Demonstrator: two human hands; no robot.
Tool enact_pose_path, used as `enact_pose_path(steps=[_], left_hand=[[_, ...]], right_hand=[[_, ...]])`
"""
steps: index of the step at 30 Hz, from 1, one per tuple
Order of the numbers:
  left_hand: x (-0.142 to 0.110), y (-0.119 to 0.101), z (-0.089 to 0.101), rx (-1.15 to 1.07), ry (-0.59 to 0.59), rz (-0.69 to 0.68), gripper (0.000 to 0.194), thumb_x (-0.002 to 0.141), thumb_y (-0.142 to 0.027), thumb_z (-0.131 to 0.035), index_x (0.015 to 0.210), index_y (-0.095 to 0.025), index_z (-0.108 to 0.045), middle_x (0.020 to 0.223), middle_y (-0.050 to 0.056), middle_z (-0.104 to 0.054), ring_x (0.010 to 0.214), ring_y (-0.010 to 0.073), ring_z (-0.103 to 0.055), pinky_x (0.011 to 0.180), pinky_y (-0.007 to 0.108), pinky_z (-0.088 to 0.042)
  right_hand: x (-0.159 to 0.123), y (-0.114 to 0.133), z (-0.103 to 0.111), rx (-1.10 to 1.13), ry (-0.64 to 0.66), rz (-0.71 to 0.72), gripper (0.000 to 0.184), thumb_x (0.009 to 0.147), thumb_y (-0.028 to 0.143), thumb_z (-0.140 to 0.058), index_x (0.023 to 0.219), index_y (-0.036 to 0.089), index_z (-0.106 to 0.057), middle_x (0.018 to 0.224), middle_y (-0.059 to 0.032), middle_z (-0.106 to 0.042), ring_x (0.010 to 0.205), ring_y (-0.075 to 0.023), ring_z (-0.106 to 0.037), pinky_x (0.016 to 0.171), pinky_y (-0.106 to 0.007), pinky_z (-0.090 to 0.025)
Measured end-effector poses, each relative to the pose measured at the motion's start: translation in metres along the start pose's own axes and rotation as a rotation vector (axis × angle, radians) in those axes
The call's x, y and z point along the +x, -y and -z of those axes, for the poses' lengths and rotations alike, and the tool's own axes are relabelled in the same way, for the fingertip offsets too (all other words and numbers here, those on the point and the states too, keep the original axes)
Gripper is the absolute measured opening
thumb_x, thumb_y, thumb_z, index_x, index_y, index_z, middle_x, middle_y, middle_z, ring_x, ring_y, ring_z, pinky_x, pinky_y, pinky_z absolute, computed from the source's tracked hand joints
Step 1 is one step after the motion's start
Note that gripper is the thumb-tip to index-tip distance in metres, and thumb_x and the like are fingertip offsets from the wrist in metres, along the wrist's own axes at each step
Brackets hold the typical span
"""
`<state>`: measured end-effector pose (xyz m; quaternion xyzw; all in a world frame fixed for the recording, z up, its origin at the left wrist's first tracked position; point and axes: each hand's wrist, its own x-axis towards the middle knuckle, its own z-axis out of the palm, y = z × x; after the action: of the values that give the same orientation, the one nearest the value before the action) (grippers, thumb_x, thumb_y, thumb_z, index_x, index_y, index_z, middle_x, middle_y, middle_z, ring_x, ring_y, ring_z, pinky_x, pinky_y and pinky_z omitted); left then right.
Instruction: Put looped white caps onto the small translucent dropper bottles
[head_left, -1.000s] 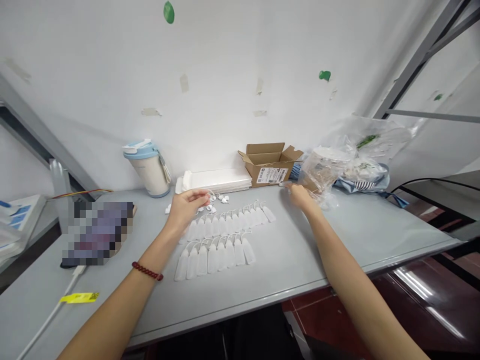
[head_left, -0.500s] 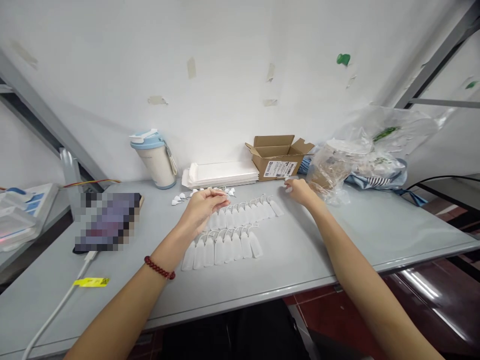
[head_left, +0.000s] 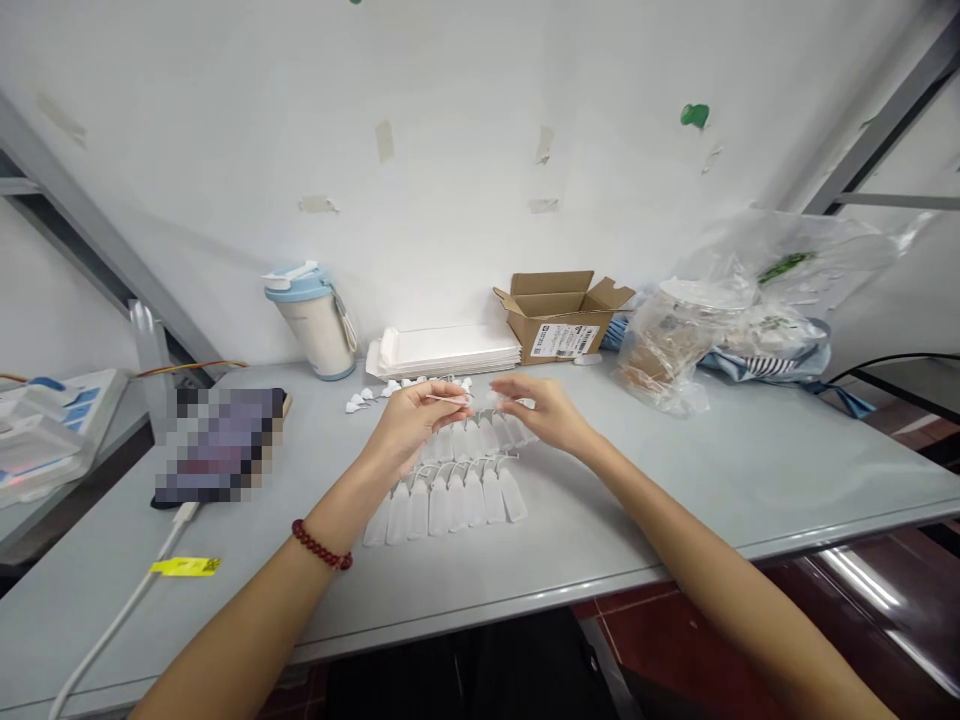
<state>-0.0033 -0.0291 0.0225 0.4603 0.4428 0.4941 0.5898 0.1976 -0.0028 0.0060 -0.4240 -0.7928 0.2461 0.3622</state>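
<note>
My left hand [head_left: 427, 415] is closed in a pinch on a thin white strip [head_left: 448, 399], level with the tabletop rows. Facing it, my right hand [head_left: 551, 410] pinches a small translucent piece [head_left: 494, 398], partly blurred. The two hands are a short gap apart. Under them lies a row of translucent flat tags [head_left: 487, 437] with thin white loops, partly hidden by my hands. A second row of the same tags [head_left: 456, 500] lies nearer the front edge. Behind my left hand are several small white caps with thin pins [head_left: 360, 401].
At the back stand a blue-lidded cup [head_left: 315, 325], a stack of white packets [head_left: 450, 350] and an open cardboard box [head_left: 562, 315]. Plastic bags [head_left: 667, 340] lie at right. A phone [head_left: 225, 445] with a white charging cable [head_left: 127, 595] lies at left.
My right hand has come from beside the cardboard box leftward to my left hand, bringing the small translucent piece. My left hand has stayed nearly in place; the strip in it now shows.
</note>
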Motion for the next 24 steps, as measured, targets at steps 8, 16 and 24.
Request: enact_pose_path(steps=[8,16,24], left_hand=[[-0.002,0.005,-0.003,0.028,0.009,-0.021,0.015,0.065,-0.020,-0.075,0.077,-0.014,-0.070,0.079,0.004,-0.070,0.074,0.0153,-0.067,0.090,0.036,-0.050],[-0.004,0.006,-0.006,0.067,0.015,-0.038,0.011,0.067,-0.021,-0.071,0.076,-0.013,-0.071,0.076,0.004,-0.069,0.071,0.0146,-0.065,0.084,0.034,-0.052],[-0.009,0.001,-0.011,0.084,-0.018,-0.028,0.014,0.068,-0.023,-0.071,0.078,-0.013,-0.068,0.073,0.002,-0.064,0.067,0.0129,-0.061,0.074,0.031,-0.052]], right_hand=[[-0.011,0.014,-0.018,0.052,0.003,0.120,0.024,0.084,0.022,-0.057,0.108,0.023,-0.061,0.099,-0.0039,-0.071,0.091,-0.0166,-0.066,0.082,-0.032,-0.050],[-0.014,0.018,-0.018,0.042,-0.028,0.160,0.026,0.085,0.022,-0.057,0.111,0.022,-0.058,0.096,-0.0042,-0.069,0.088,-0.0162,-0.064,0.080,-0.030,-0.049],[-0.014,0.024,-0.017,0.169,-0.023,0.100,0.019,0.082,0.023,-0.061,0.101,0.019,-0.063,0.091,-0.0039,-0.070,0.085,-0.0154,-0.065,0.077,-0.029,-0.050]])
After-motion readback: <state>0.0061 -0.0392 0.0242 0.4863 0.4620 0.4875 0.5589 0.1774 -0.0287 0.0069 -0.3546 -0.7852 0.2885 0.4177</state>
